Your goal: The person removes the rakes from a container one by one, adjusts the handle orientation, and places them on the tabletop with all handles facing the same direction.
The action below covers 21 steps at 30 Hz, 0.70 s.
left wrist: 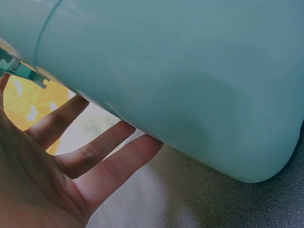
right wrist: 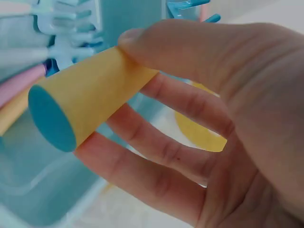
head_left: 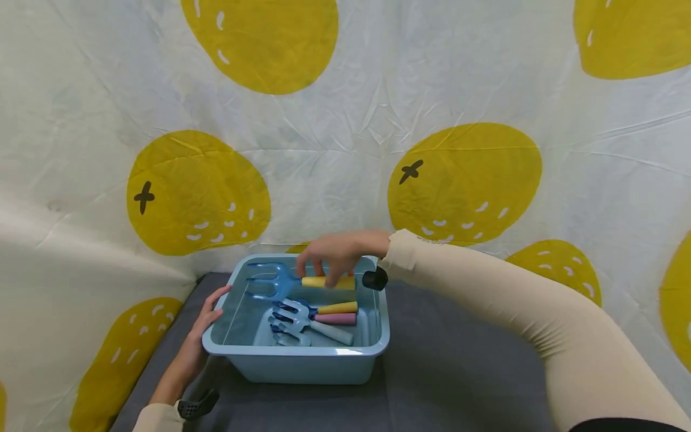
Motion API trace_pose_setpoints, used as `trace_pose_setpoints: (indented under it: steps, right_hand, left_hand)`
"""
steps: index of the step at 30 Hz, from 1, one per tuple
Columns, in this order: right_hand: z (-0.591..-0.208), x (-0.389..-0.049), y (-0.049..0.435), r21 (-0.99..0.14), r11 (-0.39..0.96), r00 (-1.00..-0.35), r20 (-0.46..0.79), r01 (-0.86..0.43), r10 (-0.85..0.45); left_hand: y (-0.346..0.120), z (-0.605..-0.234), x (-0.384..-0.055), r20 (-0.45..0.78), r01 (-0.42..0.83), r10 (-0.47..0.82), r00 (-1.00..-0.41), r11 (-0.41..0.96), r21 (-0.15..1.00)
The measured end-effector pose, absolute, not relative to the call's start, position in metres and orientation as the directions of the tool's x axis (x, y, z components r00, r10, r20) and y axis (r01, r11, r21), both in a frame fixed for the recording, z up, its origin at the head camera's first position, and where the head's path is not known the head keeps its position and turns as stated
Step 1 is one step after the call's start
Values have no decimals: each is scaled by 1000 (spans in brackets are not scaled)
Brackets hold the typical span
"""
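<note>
My right hand point(head_left: 337, 255) pinches the yellow handle point(right wrist: 95, 92) of a blue garden hand fork point(head_left: 278, 282) between thumb and fingers. Its tines point left, over the back part of a light blue plastic tub point(head_left: 302, 351). Below it in the tub lie more small garden tools: a yellow handle point(head_left: 337, 308), a pink handle point(head_left: 336, 319) and a pale blue fork point(head_left: 294, 315) with a pale handle, their heads overlapping. At the tub's left side, my left hand point(head_left: 197, 327) rests against the rim; in the left wrist view its fairly straight fingertips touch the outer wall point(left wrist: 190, 85).
The tub stands on a dark grey cloth-covered table point(head_left: 459, 360). Close behind the table hangs a pale curtain point(head_left: 335, 186) with big yellow fruit shapes, which also runs along the left side.
</note>
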State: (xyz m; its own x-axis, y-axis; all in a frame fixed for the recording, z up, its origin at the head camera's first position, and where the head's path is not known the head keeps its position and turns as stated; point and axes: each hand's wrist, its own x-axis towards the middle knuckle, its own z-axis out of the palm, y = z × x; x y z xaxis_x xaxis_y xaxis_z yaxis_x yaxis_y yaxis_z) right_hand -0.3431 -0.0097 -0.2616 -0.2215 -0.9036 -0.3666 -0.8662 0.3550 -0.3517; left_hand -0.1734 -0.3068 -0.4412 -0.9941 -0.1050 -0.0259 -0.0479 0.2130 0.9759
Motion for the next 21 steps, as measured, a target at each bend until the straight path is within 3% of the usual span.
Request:
trace_pose_setpoints:
  steps: [6,10,21]
  right_hand:
    - [-236,-358,28,-381,390,-282,-308,-838,-909]
    - [-229,-368,60,-430,459,-356,-301,-777,-885]
    - [-250,-393,163,-604,558,-563,-208,-569,-800]
  left_hand:
    - [-308,-442,-175,-42,-63,-105,-994,213,975]
    - [-307,-443,-177,-46,-66,-98,-994,215,974]
    - [-309,-444,-172,2,-20,-90,-996,241,970]
